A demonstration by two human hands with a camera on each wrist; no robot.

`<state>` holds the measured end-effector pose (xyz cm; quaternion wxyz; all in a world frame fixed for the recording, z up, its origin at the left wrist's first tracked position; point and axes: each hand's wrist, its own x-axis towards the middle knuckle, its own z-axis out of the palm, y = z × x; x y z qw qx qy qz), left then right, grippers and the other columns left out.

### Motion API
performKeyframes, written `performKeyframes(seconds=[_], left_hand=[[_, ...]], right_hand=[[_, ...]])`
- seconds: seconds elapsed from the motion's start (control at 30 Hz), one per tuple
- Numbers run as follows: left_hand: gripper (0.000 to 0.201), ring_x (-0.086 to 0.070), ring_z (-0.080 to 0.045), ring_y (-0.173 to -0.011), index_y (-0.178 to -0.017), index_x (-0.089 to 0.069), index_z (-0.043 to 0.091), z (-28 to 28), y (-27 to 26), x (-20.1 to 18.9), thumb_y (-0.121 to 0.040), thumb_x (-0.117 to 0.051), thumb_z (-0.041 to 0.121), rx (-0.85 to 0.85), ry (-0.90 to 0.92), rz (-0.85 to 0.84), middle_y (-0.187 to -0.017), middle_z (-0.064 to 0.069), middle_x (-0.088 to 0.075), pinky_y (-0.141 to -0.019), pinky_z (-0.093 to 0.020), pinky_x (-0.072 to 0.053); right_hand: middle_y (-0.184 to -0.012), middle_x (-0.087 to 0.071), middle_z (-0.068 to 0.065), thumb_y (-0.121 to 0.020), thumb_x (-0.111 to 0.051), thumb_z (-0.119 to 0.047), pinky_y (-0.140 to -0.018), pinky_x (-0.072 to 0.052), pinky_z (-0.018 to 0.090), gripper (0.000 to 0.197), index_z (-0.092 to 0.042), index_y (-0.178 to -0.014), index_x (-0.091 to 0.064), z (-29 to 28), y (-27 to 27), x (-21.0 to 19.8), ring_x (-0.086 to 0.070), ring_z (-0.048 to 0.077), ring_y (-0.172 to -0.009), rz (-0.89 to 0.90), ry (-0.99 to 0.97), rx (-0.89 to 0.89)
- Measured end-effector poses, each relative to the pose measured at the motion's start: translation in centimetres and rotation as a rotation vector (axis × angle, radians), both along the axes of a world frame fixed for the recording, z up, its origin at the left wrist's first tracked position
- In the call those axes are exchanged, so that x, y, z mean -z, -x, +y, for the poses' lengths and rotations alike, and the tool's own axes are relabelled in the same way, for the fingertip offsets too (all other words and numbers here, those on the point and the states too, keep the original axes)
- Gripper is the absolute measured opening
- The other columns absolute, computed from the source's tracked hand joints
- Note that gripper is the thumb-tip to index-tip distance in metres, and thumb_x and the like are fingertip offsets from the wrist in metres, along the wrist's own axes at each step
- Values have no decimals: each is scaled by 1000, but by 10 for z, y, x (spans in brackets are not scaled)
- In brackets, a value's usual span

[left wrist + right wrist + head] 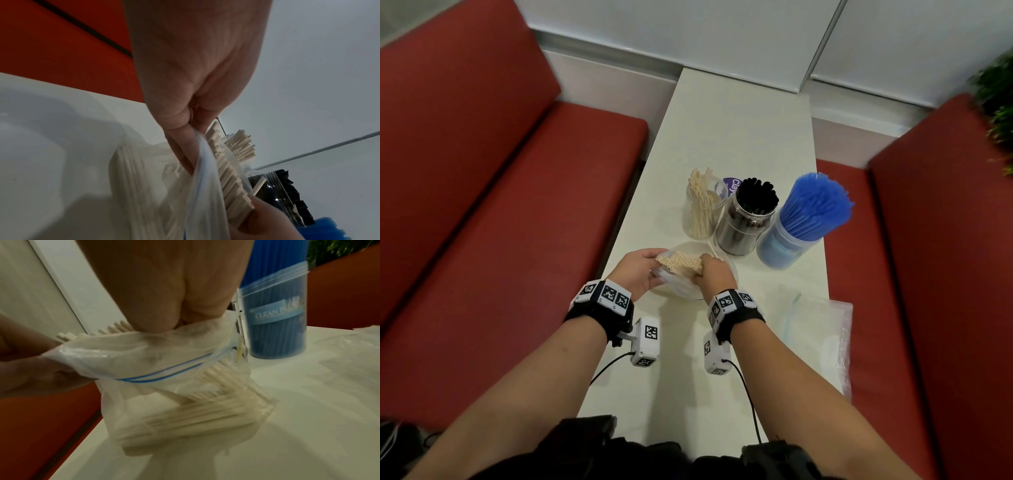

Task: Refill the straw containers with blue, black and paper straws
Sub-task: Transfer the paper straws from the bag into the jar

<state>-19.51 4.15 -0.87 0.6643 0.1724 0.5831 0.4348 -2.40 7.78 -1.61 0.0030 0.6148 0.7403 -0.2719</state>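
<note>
both grips closed: my left hand (638,270) pinches the zip bag (144,363) rim, my right hand (714,272) clutches the paper straws (680,262) poking out, over the counter (722,137) just before the paper-straw jar (702,212).

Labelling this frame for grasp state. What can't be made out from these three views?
- Right hand fingertips: buried in the zip bag in every view, so which paper straws they hold is unclear.
- Left hand fingertips: in the left wrist view, hidden behind the bag's edge.
- Purple label: head view, cut off by the black straw jar.
- Straw count in the bag: right wrist view, blurred.
</note>
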Motion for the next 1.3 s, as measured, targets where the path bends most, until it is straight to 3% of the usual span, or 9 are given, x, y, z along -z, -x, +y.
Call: performKeyframes(seconds=[0.17, 0.3, 0.43, 0.57, 0.8, 0.93, 1.07, 1.2, 1.3], left_hand=[[37, -67, -10, -50, -133, -55, -6, -1, 3, -1, -100, -40, -13, -46, 15, -7, -85, -11, -67, -48, -23, -56], [36, -70, -11, -56, -136, -54, -4, 4, 5, -10, -102, -42, -9, -62, 9, -12, -93, -12, -65, -49, -22, -55], [37, -67, -18, -73, -137, -53, -5, 7, 7, -16, -102, -42, -8, -70, 7, -20, -98, -13, -65, -50, -22, -56], [35, -71, -14, -62, -134, -55, -5, 5, 4, -13, -102, -42, -9, -52, 16, -12, -94, -13, -67, -50, -23, -56], [33, -68, -17, -66, -132, -56, -3, 10, 9, -11, -102, -44, -8, -51, 19, -1, -92, -13, -65, -50, -23, -56], [29, -71, -12, -55, -124, -60, 1, 14, 8, -10, -102, -44, -8, -46, 22, 0, -88, -12, -69, -48, -23, -55], [27, -71, -12, -55, -119, -61, 4, 16, 10, -6, -102, -44, -8, -40, 29, -5, -82, -11, -71, -48, -23, -56], [26, -74, -14, -62, -111, -63, 3, 20, 12, -5, -101, -43, -10, -16, 15, -37, -77, -8, -76, -51, -23, -56], [27, -75, -13, -66, -106, -65, 4, 22, 14, -5, -101, -42, -9, 13, -7, -51, -78, -6, -78, -52, -22, -56]], right_hand=[[-98, -64, 21, -95, -61, -7, -67, -28, 30, 11, -2, -98, -52, -1, -5, -4, -57, 34, -92, 106, 17, -34], [-81, -53, 12, -96, -58, -7, -65, -27, 31, 10, -6, -91, -50, 3, -7, -15, -49, 30, -80, 191, 12, -20], [-90, -59, 12, -99, -56, -8, -69, -36, 30, 7, -5, -102, -51, 4, -4, -24, -53, 28, -82, 264, 11, -18], [-98, -57, 4, -100, -49, -4, -59, -34, 12, 17, -3, -117, -50, -8, -4, -24, -52, 6, -73, 363, 15, 25], [-108, -67, 21, -104, -50, -18, -83, -48, 39, 26, -6, -127, -52, 7, -2, -31, -62, 35, -98, 343, -7, 23], [-105, -65, 11, -103, -44, -8, -75, -38, 25, 25, -6, -128, -49, 5, -1, -25, -63, 25, -100, 358, 12, 32], [-111, -64, 10, -105, -42, -9, -84, -47, 32, 22, -6, -127, -44, 7, 3, -36, -62, 17, -101, 498, -19, 88], [-92, -59, -7, -106, -46, -20, -70, -48, 21, 23, -10, -127, -47, 34, 10, -76, -56, -7, -74, 707, -136, 130], [-78, -57, -10, -101, -56, -35, -65, -48, 27, 17, -19, -106, -55, 60, 13, -117, -53, 5, -64, 882, -185, 195]])
